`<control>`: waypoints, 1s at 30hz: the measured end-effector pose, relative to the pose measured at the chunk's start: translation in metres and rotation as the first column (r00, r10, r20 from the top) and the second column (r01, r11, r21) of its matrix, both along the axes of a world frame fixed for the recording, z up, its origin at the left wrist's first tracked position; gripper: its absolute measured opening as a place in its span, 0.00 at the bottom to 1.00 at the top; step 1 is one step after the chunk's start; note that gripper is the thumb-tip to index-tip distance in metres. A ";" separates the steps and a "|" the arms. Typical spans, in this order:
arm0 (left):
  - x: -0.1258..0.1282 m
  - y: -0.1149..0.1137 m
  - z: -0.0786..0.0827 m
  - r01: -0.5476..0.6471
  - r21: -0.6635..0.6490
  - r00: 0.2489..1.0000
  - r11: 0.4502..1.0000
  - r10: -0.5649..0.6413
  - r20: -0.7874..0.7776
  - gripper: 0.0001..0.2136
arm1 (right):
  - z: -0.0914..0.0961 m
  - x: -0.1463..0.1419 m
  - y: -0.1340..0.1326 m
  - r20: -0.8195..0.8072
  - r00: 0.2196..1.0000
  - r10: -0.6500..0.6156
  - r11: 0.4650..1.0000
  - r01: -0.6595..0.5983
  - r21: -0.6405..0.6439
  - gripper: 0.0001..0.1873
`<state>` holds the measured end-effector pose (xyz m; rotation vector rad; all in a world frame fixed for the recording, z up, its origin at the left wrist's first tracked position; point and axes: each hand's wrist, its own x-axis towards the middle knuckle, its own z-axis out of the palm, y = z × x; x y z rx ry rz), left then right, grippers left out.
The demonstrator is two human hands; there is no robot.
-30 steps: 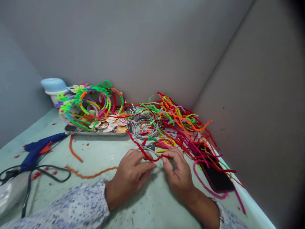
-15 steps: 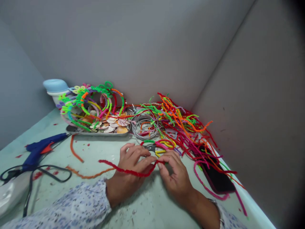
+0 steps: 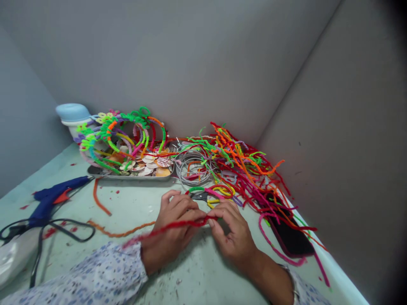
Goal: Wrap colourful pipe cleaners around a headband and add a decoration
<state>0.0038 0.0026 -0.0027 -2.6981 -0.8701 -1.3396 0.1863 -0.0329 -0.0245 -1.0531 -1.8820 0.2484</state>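
A fuzzy red pipe cleaner stretches leftward across the back of my left hand, its free end blurred by motion. My left hand's fingers are bent and closed on the pipe cleaner near its right end. Close beside it, my right hand pinches the same end between thumb and forefinger. The fingertips of both hands nearly meet. Just beyond them lie scissors with pipe cleaner pieces in green, pink and red around them. An orange pipe cleaner runs along the table to my left hand.
A metal tray holds shells and colourful pipe-cleaner hoops. Beside it are a wire coil and a heap of pipe cleaners. A phone lies right, a corded blue glue gun left, a blue-lidded container behind.
The red pipe cleaner's free end has swung down and left, toward my left sleeve, and is blurred. Both hands stay almost in place, still holding its right end.
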 end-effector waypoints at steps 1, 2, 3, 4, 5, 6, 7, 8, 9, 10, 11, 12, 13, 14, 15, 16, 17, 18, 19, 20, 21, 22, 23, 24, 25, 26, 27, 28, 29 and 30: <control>0.000 -0.001 0.000 0.012 -0.017 1.000 1.000 -0.012 -0.005 0.05 | 0.000 0.000 0.000 0.001 1.000 0.001 1.000 -0.001 0.000 0.05; -0.001 -0.002 0.001 0.018 -0.035 1.000 0.999 -0.019 -0.012 0.05 | 0.000 0.000 0.000 0.002 1.000 0.002 1.000 -0.002 0.001 0.05; -0.001 -0.002 0.001 0.019 -0.053 1.000 0.998 -0.020 -0.020 0.06 | 0.000 0.000 0.000 0.004 1.000 0.001 1.000 -0.001 0.001 0.05; -0.001 -0.003 0.001 0.016 -0.068 1.000 0.998 -0.017 -0.025 0.06 | 0.000 0.000 0.000 0.006 1.000 0.001 1.000 -0.001 0.002 0.05; -0.002 -0.003 0.001 0.008 -0.082 1.000 0.997 -0.010 -0.027 0.06 | 0.001 0.000 0.000 0.010 1.000 0.001 1.000 -0.001 0.004 0.05; -0.002 -0.004 0.000 0.002 -0.091 1.000 0.996 -0.005 -0.030 0.06 | 0.001 0.001 0.000 0.014 1.000 0.004 1.000 -0.004 0.003 0.05; -0.002 -0.004 0.000 0.003 -0.092 1.000 0.996 -0.006 -0.028 0.06 | 0.001 0.001 -0.001 0.018 1.000 0.007 1.000 -0.007 0.002 0.06; -0.003 -0.003 -0.001 0.011 -0.088 1.000 0.996 -0.013 -0.025 0.06 | 0.001 0.001 -0.001 0.022 1.000 0.010 1.000 -0.010 0.001 0.06; -0.003 -0.003 -0.002 0.022 -0.081 0.999 0.996 -0.024 -0.023 0.06 | 0.001 0.001 -0.001 0.027 1.000 0.012 1.000 -0.012 0.000 0.06; -0.003 -0.003 -0.002 0.032 -0.079 0.999 0.996 -0.034 -0.025 0.06 | 0.001 0.001 -0.001 0.030 0.999 0.011 1.000 -0.011 0.001 0.06; -0.003 -0.003 -0.003 0.039 -0.079 0.999 0.996 -0.041 -0.029 0.05 | 0.001 0.001 0.000 0.034 0.999 0.009 1.000 -0.009 0.005 0.06; -0.003 -0.003 -0.003 0.040 -0.082 0.999 0.996 -0.043 -0.033 0.05 | 0.001 0.001 0.000 0.038 0.999 0.008 1.000 -0.008 0.009 0.06; -0.004 -0.003 -0.003 0.033 -0.086 0.999 0.996 -0.036 -0.034 0.04 | 0.001 0.001 0.000 0.040 0.999 0.007 1.000 -0.008 0.015 0.06; -0.004 -0.003 -0.002 0.022 -0.092 0.999 0.995 -0.026 -0.034 0.03 | 0.001 0.001 0.001 0.041 0.999 0.008 1.000 -0.008 0.020 0.06; -0.003 -0.003 -0.002 0.013 -0.100 0.999 0.995 -0.016 -0.034 0.03 | 0.000 0.001 0.001 0.042 0.999 0.010 1.000 -0.011 0.024 0.07; -0.003 -0.003 -0.001 0.007 -0.111 0.999 0.994 -0.010 -0.034 0.02 | 0.000 0.001 0.001 0.043 0.999 0.011 1.000 -0.012 0.027 0.07; -0.003 -0.004 -0.001 0.006 -0.121 0.999 0.993 -0.011 -0.034 0.02 | 0.000 0.001 0.001 0.045 0.999 0.012 0.999 -0.013 0.030 0.07; -0.003 -0.004 -0.001 0.010 -0.133 0.999 0.991 -0.016 -0.037 0.03 | 0.000 0.001 0.002 0.046 0.999 0.011 0.999 -0.012 0.033 0.07; -0.003 -0.005 -0.001 0.015 -0.145 0.999 0.989 -0.021 -0.040 0.03 | 0.000 0.001 0.002 0.049 0.999 0.010 0.999 -0.011 0.036 0.07; -0.004 -0.005 0.000 0.018 -0.156 0.999 0.988 -0.025 -0.043 0.03 | 0.000 0.001 0.002 0.052 0.999 0.009 0.999 -0.011 0.037 0.07; -0.004 -0.006 0.000 0.020 -0.170 0.999 0.985 -0.028 -0.045 0.03 | 0.000 0.001 0.002 0.056 0.998 0.008 0.999 -0.010 0.039 0.07; -0.003 -0.006 0.000 0.020 -0.187 0.999 0.982 -0.029 -0.046 0.03 | 0.000 0.001 0.002 0.060 0.998 0.007 0.999 -0.009 0.041 0.08; -0.003 -0.007 0.000 0.023 -0.203 0.999 0.979 -0.032 -0.043 0.03 | 0.000 0.001 0.002 0.063 0.998 0.007 0.999 -0.010 0.043 0.08; -0.003 -0.007 0.001 0.026 -0.219 0.999 0.975 -0.035 -0.038 0.03 | 0.001 0.001 0.001 0.066 0.998 0.007 0.999 -0.010 0.043 0.08; -0.003 -0.007 0.002 0.031 -0.234 0.999 0.972 -0.040 -0.032 0.03 | 0.001 0.001 0.001 0.069 0.998 0.008 0.999 -0.011 0.043 0.08; -0.002 -0.007 0.002 0.035 -0.245 0.999 0.969 -0.042 -0.026 0.03 | 0.001 0.001 0.001 0.071 0.997 0.008 0.999 -0.012 0.044 0.08; -0.002 -0.007 0.003 0.036 -0.255 0.999 0.966 -0.043 -0.022 0.03 | 0.002 0.001 0.001 0.073 0.997 0.011 0.999 -0.014 0.046 0.08; -0.002 -0.007 0.004 0.039 -0.263 0.999 0.964 -0.045 -0.016 0.03 | 0.002 0.000 0.001 0.076 0.997 0.014 0.999 -0.018 0.046 0.07; -0.001 -0.007 0.005 0.043 -0.269 0.999 0.962 -0.047 -0.009 0.04 | 0.002 0.000 0.001 0.079 0.997 0.017 0.999 -0.021 0.046 0.07; -0.001 -0.007 0.006 0.047 -0.280 0.999 0.959 -0.050 -0.001 0.04 | 0.003 0.000 0.001 0.082 0.996 0.019 0.999 -0.023 0.044 0.07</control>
